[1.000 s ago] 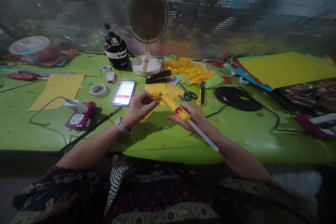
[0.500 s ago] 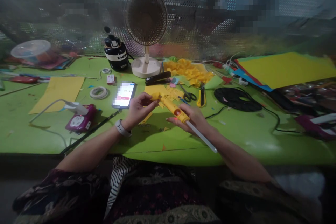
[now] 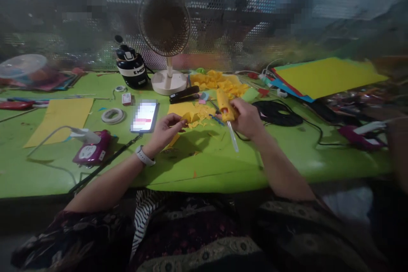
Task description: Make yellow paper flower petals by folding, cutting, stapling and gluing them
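Note:
My right hand (image 3: 247, 119) is closed around a yellow glue gun (image 3: 225, 107), with a white glue stick (image 3: 233, 136) poking out of its back end toward me. The gun is lifted off the green table (image 3: 204, 165) and stands apart from my left hand. My left hand (image 3: 164, 131) pinches a small folded piece of yellow paper (image 3: 186, 117) between thumb and fingers. A white band sits on my left wrist. Yellow paper scraps (image 3: 199, 114) lie just beyond my hands.
A phone (image 3: 144, 116), tape roll (image 3: 112, 115), pink power strip (image 3: 91, 152) and yellow sheet (image 3: 60, 118) lie left. A fan (image 3: 165, 38), black jug (image 3: 131, 68) and stapler (image 3: 184, 94) stand behind. A coiled black cable (image 3: 276, 112) and coloured sheets (image 3: 325, 76) lie right.
My right hand has lifted the glue gun away from the yellow paper piece, up and to the right. My left hand keeps its pinch on the paper. The view has shifted slightly right.

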Motion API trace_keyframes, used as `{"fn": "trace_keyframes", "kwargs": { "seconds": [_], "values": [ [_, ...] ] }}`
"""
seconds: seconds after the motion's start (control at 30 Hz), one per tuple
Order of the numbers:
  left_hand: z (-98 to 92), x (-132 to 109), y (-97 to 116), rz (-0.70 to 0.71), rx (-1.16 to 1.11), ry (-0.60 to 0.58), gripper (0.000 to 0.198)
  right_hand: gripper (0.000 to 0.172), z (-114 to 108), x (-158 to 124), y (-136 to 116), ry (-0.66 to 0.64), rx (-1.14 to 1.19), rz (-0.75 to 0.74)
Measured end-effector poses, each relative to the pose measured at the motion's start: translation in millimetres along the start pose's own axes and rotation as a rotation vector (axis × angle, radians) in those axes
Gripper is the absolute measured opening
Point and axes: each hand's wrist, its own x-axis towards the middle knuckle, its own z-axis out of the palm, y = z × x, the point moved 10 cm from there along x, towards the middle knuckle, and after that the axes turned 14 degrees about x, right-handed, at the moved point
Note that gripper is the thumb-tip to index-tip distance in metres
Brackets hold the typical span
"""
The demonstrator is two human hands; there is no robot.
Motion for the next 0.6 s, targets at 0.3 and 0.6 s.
{"fn": "trace_keyframes", "kwargs": {
  "seconds": [0.3, 0.6],
  "values": [
    [6.5, 5.0, -2.1, 0.116, 0.493, -0.083, 0.016, 0.039, -20.6, -26.3, 85.9, -0.329, -0.312, 0.424],
    [22.8, -0.3, 2.4, 0.229, 0.602, -0.218, 0.013, 0.038, -17.9, -88.2, 142.0, -0.383, -0.296, 0.627]
  ]
}}
